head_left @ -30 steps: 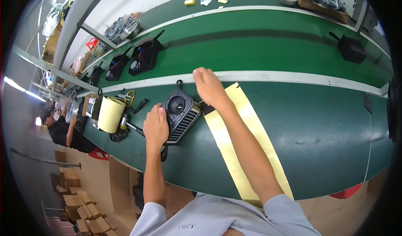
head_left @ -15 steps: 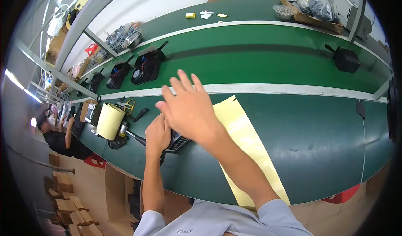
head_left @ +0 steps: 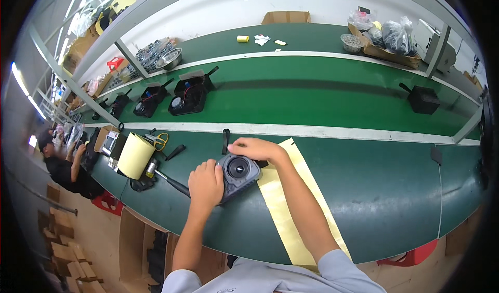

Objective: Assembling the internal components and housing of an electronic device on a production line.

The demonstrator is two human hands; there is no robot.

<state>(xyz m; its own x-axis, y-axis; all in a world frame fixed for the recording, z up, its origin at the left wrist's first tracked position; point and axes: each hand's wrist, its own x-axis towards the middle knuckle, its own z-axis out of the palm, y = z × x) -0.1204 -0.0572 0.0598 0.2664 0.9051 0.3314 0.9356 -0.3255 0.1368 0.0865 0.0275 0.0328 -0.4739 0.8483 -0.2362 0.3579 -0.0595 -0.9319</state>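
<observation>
A grey box-shaped device (head_left: 235, 181) lies on the green table in front of me, a round black cone with a dark centre facing up. My left hand (head_left: 206, 183) is closed on its left side, fingers pressed together. At its far edge my right hand (head_left: 255, 148) bends its fingers down over the casing; the fingertips are partly hidden. A black strap (head_left: 226, 141) sticks out past the device's far side. Beneath my right forearm runs a long pale yellow sheet (head_left: 278, 204).
To the left are a yellow roll (head_left: 136, 156), yellow-handled scissors (head_left: 162, 141) and a hammer (head_left: 171, 181). Beyond a white rail, the green belt (head_left: 312, 95) carries open black cases (head_left: 189, 95) and a closed black box (head_left: 423, 100). A person in black (head_left: 67, 171) works at far left.
The device has come into fuller view with its round cone facing up. My right hand has dropped from above my left hand to the device's far edge. The head view has tilted up slightly.
</observation>
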